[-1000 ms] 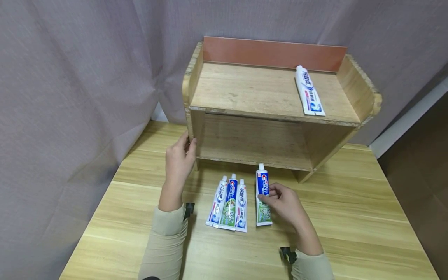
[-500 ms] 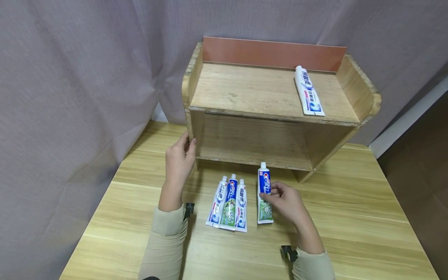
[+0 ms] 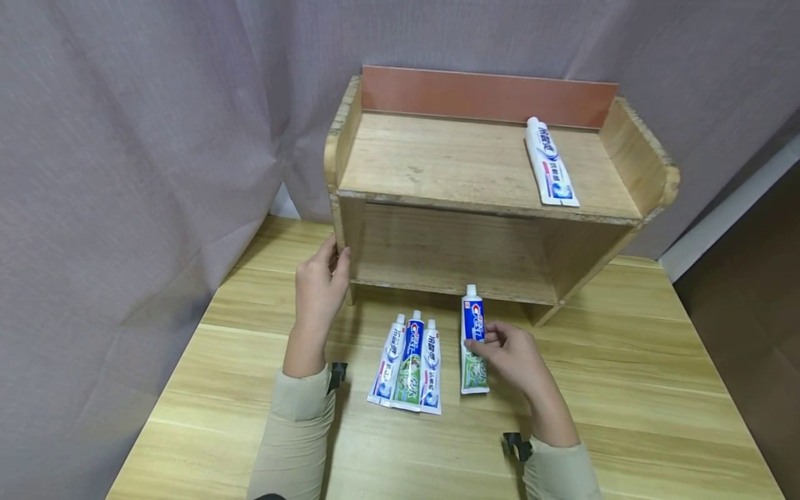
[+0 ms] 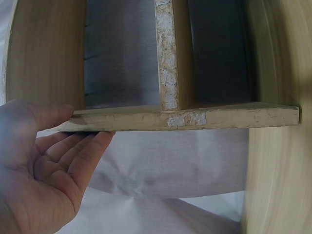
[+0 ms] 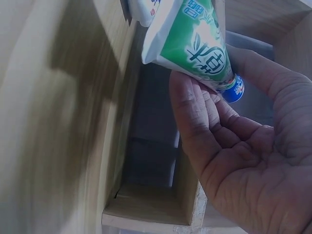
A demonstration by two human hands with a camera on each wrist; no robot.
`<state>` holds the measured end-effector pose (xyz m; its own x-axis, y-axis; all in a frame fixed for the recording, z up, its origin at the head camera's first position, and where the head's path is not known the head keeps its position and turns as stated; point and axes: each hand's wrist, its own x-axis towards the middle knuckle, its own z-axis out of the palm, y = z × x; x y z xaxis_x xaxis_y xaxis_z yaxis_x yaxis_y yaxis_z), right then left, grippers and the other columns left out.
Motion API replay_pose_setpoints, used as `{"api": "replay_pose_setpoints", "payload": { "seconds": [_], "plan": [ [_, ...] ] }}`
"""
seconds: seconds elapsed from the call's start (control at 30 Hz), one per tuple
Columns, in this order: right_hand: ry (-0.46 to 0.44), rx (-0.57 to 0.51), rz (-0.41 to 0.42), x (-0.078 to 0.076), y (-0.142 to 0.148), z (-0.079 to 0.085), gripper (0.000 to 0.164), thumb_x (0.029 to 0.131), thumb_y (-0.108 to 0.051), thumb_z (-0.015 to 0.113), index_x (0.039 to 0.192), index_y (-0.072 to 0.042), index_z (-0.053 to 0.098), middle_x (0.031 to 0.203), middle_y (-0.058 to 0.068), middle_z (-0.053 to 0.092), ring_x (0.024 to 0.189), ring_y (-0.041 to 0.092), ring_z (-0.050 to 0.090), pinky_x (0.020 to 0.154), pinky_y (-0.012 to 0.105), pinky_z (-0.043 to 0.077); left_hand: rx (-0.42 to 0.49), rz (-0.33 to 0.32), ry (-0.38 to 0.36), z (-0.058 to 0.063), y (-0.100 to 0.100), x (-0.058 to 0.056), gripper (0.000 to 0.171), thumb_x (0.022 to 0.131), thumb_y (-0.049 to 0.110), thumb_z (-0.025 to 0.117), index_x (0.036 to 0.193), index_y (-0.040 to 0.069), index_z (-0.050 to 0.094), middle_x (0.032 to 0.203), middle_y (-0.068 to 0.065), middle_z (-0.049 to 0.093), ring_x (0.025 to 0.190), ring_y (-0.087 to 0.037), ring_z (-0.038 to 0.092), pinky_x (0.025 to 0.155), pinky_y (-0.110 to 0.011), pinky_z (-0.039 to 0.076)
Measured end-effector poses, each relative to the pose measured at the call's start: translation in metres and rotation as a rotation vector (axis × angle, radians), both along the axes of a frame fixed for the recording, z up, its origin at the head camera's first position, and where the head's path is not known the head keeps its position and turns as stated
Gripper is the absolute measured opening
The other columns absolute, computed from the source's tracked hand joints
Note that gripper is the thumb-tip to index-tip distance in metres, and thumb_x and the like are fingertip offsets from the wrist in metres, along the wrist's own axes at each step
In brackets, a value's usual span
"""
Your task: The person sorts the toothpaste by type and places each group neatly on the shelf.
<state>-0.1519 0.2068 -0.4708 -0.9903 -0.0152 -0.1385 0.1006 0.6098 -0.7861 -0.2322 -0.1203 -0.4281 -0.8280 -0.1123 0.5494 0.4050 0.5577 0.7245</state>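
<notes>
The right hand (image 3: 511, 353) pinches a Crest tube (image 3: 473, 318) near its middle, thumb on the printed front and fingers behind; the grip is closed to the tube's thickness. The tube points its cap at the rack (image 3: 431, 156) and its green, crimped end back toward the person, just in front of the lower board, with the cap overlapping that board's front edge in the head view. Whether the tube touches the table (image 3: 650, 389) I cannot tell.

The left hand (image 3: 320, 285) holds the rack's left panel (image 4: 229, 117) by its front edge, thumb on the inner face and fingers on the outer, so this grip is only as wide as the board.

Between the hands, 3 tubes lie side by side on the table: a second Crest (image 3: 411, 357) between 2 white tubes (image 3: 431, 368). Another white tube (image 3: 550, 163) lies on the upper board, toward its right end.
</notes>
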Motion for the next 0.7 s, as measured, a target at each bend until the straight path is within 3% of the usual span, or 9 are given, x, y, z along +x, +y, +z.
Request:
{"api": "replay_pose_setpoints", "payload": {
  "seconds": [0.2,0.43,0.7],
  "plan": [
    [0.028,0.028,0.007,-0.0034,0.0014,0.0007,0.043,0.084,-0.029,0.082,0.110,0.002,0.066,0.091,0.010,0.068,0.080,0.021,0.063,0.069,0.029,0.060,0.000,0.003,0.002,-0.0001,0.0001,0.0006,0.031,0.101,0.012,0.062,0.127,-0.005,0.064,0.111,-0.024,0.071,0.098,-0.034,0.073,0.081,-0.040,0.065],
    [0.025,0.025,0.010,-0.0048,0.0015,0.0026,0.043,0.085,-0.030,0.082,0.110,0.001,0.066,0.091,0.009,0.067,0.079,0.021,0.063,0.067,0.029,0.059,-0.006,0.009,0.000,0.0006,0.0003,0.0003,0.031,0.101,0.012,0.061,0.127,-0.004,0.064,0.111,-0.023,0.071,0.098,-0.032,0.073,0.082,-0.031,0.064],
    [0.026,0.024,0.016,-0.0044,0.0015,0.0041,0.042,0.085,-0.029,0.082,0.108,0.001,0.066,0.090,0.009,0.067,0.079,0.021,0.063,0.067,0.029,0.060,-0.010,0.015,-0.004,0.0005,-0.0001,0.0002,0.030,0.101,0.012,0.061,0.126,-0.004,0.064,0.110,-0.024,0.072,0.096,-0.032,0.074,0.081,-0.036,0.065]
  ]
}}
